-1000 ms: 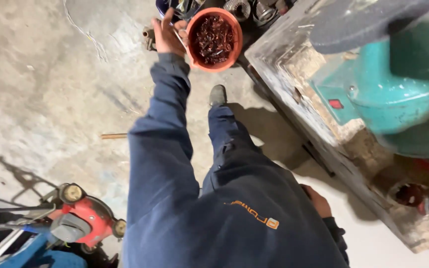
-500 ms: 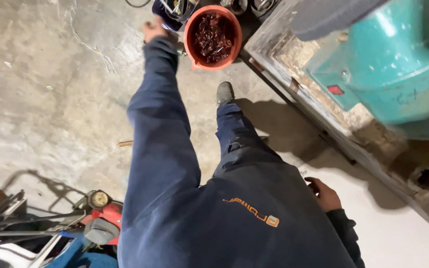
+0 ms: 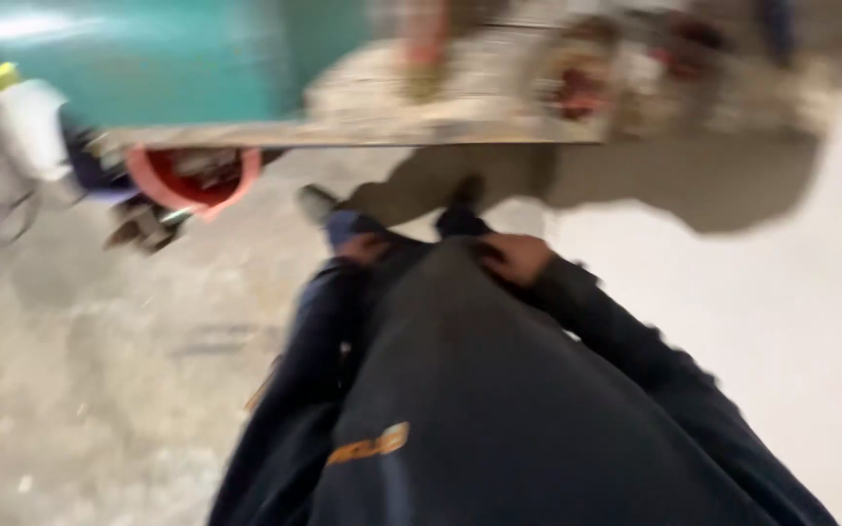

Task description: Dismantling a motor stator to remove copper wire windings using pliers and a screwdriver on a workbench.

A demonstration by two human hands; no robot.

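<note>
The picture is heavily motion-blurred. My left hand [image 3: 363,249] is drawn in against my body, by my left thigh at the front of my dark blue jacket [image 3: 479,409]. My right hand [image 3: 516,257] rests at the jacket's front edge near my right thigh. The blur hides whether either hand holds anything. A red bucket [image 3: 192,177] with dark contents stands on the concrete floor [image 3: 99,370] to the far left, well away from both hands. My shoes [image 3: 316,203] point toward a machine base.
A teal machine [image 3: 148,49] sits on a rough concrete base [image 3: 440,107] across the top. A white jug with a yellow cap [image 3: 23,122] stands at the far left beside the bucket. Pale floor [image 3: 782,321] spreads to the right.
My left arm, earlier stretched out to the red bucket's rim, has pulled back to my body. The view has swung, so the bucket now lies far left.
</note>
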